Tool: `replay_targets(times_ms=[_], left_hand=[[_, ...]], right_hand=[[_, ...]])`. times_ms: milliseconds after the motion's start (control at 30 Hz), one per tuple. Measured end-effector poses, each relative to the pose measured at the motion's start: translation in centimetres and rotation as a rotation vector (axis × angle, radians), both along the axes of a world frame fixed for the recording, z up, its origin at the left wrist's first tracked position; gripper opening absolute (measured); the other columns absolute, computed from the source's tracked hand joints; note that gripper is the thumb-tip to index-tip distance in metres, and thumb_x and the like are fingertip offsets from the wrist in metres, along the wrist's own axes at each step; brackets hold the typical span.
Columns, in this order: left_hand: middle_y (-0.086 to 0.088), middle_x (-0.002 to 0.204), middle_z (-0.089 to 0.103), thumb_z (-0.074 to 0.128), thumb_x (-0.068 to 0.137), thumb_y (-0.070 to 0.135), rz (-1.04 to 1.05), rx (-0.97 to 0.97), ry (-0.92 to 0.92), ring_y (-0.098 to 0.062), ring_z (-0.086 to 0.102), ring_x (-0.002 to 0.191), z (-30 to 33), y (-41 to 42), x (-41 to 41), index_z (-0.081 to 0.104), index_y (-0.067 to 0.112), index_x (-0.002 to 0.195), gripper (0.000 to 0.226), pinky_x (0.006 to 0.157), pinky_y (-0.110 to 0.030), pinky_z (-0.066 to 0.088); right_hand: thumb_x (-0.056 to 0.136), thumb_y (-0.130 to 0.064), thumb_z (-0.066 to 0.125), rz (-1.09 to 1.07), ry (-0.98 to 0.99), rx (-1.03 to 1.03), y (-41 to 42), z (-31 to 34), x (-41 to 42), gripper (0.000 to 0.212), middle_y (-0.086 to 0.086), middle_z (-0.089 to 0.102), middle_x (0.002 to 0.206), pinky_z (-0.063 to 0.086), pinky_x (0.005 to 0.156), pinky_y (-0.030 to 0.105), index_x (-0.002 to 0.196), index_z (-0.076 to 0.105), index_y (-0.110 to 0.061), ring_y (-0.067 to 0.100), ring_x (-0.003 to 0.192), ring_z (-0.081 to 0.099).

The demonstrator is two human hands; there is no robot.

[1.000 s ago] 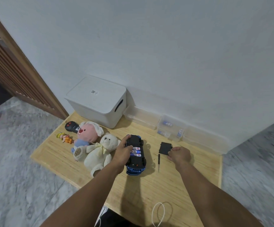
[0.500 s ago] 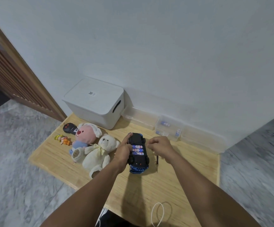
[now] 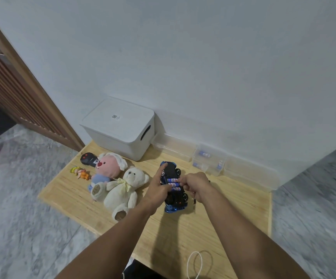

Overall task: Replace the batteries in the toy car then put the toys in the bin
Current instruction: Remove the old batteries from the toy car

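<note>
The blue toy car (image 3: 172,171) lies upside down on the wooden board (image 3: 235,214), its battery bay open with three blue batteries (image 3: 173,180) showing. My left hand (image 3: 157,190) grips the car's left side, index finger stretched along it. My right hand (image 3: 197,184) has curled fingers with the tips on the batteries' right ends; whether it grips one I cannot tell. A thin screwdriver (image 3: 194,206) lies just right of the car. The white lidded bin (image 3: 119,125) stands shut at the back left. A black sliver shows behind my right hand.
Left of the car lie a white teddy bear (image 3: 127,186), a pink plush (image 3: 106,166), a black remote (image 3: 87,159) and a small figurine (image 3: 80,172). Clear plastic boxes (image 3: 207,160) with spare batteries line the wall. A white cord loop (image 3: 193,264) lies near me.
My right hand has left the black cover lying right of the car and come to the batteries in the bay. My left hand has kept its hold on the car.
</note>
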State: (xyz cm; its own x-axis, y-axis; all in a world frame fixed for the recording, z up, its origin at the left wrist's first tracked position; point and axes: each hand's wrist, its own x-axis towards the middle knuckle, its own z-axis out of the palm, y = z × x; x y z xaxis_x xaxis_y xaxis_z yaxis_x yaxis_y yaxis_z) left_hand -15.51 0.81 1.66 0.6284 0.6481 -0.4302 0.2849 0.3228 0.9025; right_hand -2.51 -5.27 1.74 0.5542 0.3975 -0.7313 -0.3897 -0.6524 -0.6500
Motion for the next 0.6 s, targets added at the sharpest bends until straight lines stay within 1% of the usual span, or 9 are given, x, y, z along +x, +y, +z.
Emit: replay_targets(times_ms=[67,167,233,300,400,467,500,567,600], left_hand=[[-0.008,0.123,0.058,0.050,0.086,-0.013,-0.033,-0.006,0.009,-0.016,0.063,0.096,0.2,0.0,0.0,0.036,0.039,0.143,0.078,0.085,-0.034,0.055],[-0.005,0.118,0.059,0.048,0.086,-0.016,-0.042,-0.055,0.008,-0.019,0.064,0.094,0.1,0.1,0.0,0.034,0.039,0.145,0.082,0.084,-0.042,0.056],[-0.002,0.113,0.061,0.048,0.086,-0.016,-0.045,-0.056,0.014,-0.019,0.064,0.093,0.0,0.3,0.0,0.034,0.038,0.146,0.081,0.085,-0.045,0.056],[-0.003,0.113,0.062,0.049,0.087,-0.014,-0.045,-0.051,0.026,-0.020,0.064,0.094,-0.2,0.5,-0.1,0.033,0.037,0.147,0.081,0.086,-0.048,0.055],[-0.007,0.116,0.062,0.050,0.086,-0.013,-0.045,-0.058,0.039,-0.024,0.064,0.099,-0.3,0.6,-0.3,0.033,0.038,0.148,0.082,0.088,-0.051,0.055],[-0.006,0.117,0.061,0.051,0.086,-0.013,-0.047,-0.059,0.039,-0.025,0.063,0.102,-0.3,0.5,-0.3,0.033,0.039,0.148,0.082,0.088,-0.052,0.055],[-0.005,0.118,0.061,0.051,0.086,-0.013,-0.045,-0.059,0.036,-0.025,0.064,0.102,-0.4,0.4,-0.3,0.033,0.039,0.147,0.082,0.088,-0.051,0.056],[-0.006,0.118,0.061,0.052,0.084,-0.012,-0.035,-0.059,0.023,-0.026,0.064,0.101,-0.3,0.3,-0.2,0.034,0.040,0.146,0.082,0.086,-0.051,0.056],[-0.007,0.117,0.061,0.052,0.083,-0.012,-0.026,-0.058,0.018,-0.026,0.064,0.101,-0.4,0.4,-0.1,0.034,0.039,0.146,0.084,0.086,-0.052,0.056]], right_hand=[[0.083,-0.003,0.063,-0.011,0.024,-0.001,-0.2,0.1,0.1,0.011,0.005,0.051,0.059,0.030,0.040,0.022,0.072,0.065,-0.004,0.011,0.047,0.039],[0.084,-0.008,0.064,-0.057,0.065,0.006,-0.5,0.0,0.3,0.015,0.002,0.054,0.055,0.031,0.041,0.022,0.069,0.063,-0.008,0.010,0.046,0.041],[0.081,-0.011,0.064,-0.075,0.072,0.020,-0.6,0.0,0.3,0.013,0.002,0.056,0.059,0.034,0.048,0.023,0.068,0.062,-0.010,0.011,0.050,0.045],[0.079,-0.013,0.066,-0.092,0.059,0.064,-0.5,0.0,0.1,0.010,0.002,0.059,0.064,0.035,0.052,0.024,0.069,0.064,-0.011,0.012,0.054,0.047],[0.078,-0.012,0.073,-0.102,0.001,0.146,-0.5,0.1,-0.2,0.005,0.003,0.063,0.072,0.038,0.049,0.022,0.080,0.070,-0.008,0.011,0.060,0.052],[0.077,-0.009,0.076,-0.087,-0.048,0.202,-0.6,0.1,-0.4,0.009,0.005,0.066,0.075,0.041,0.045,0.019,0.083,0.070,-0.006,0.013,0.064,0.058],[0.076,-0.009,0.078,-0.080,-0.080,0.215,-0.5,0.2,-0.6,0.011,0.006,0.068,0.077,0.045,0.046,0.020,0.082,0.069,-0.006,0.015,0.067,0.063],[0.074,-0.011,0.081,-0.100,-0.143,0.214,-0.4,-0.1,-0.7,0.014,0.007,0.072,0.082,0.056,0.060,0.029,0.080,0.069,-0.009,0.020,0.075,0.069],[0.073,-0.012,0.082,-0.129,-0.155,0.220,-0.3,-0.1,-0.7,0.015,0.008,0.073,0.084,0.059,0.067,0.033,0.080,0.069,-0.009,0.021,0.077,0.070]])
